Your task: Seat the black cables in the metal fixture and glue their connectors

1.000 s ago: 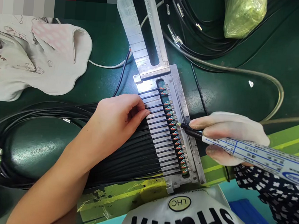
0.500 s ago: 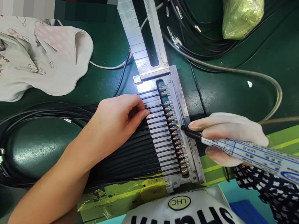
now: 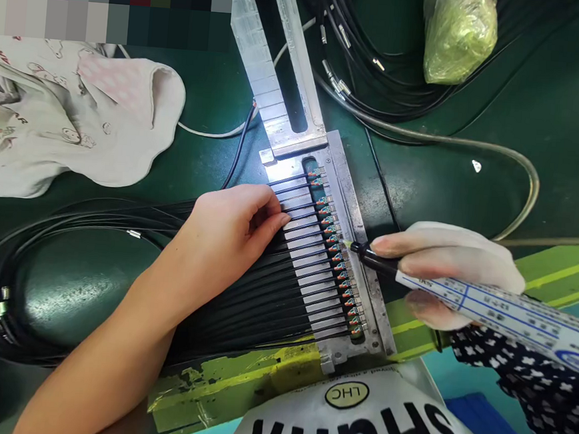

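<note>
Head view: metal jig (image 3: 343,174) on the green surface (image 3: 478,111).
Left hand (image 3: 228,229): fingers curled, pressing black cables (image 3: 243,300).
Right hand (image 3: 441,259): fingers gripping pen (image 3: 487,306).
Progress: pen tip midway along wire ends (image 3: 339,261); lower ends seemingly left.

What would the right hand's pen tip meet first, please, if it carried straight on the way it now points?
The right hand aims the pen leftward at the row of coloured wire ends in the metal jig. The tip seems nearly on them already, so they would likely come first; the depth is unclear.
</note>
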`<action>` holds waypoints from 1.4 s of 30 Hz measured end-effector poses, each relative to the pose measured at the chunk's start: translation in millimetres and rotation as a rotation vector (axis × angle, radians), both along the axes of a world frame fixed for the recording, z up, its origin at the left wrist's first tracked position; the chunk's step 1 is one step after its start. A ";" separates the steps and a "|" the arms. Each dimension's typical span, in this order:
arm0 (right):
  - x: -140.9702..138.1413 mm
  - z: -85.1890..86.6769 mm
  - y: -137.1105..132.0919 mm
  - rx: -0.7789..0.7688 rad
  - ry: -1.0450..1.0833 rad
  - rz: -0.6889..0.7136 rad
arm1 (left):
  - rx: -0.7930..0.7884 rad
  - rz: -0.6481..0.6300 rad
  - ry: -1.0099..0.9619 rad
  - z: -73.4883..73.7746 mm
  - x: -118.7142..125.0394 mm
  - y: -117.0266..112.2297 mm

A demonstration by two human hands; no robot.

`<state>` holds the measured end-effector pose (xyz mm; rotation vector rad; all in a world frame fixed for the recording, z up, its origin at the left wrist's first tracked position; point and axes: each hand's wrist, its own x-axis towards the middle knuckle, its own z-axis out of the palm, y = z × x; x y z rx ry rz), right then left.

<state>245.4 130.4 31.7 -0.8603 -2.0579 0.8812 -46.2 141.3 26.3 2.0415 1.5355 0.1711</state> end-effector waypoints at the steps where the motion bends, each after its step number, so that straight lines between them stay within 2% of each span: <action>1: 1.4 0.5 -2.4 0.003 -0.002 0.002 | -0.004 0.001 -0.001 0.2 0.2 0.0; 7: -0.1 -2.5 -6.1 0.056 -0.010 0.097 | -0.015 0.012 0.004 1.1 1.0 0.1; 16: -5.2 -6.7 -1.7 0.073 0.051 0.089 | -0.027 0.012 -0.008 0.6 0.1 0.6; 42: -2.7 -4.3 -4.0 0.030 0.032 0.092 | -0.016 0.011 0.024 1.4 1.5 0.1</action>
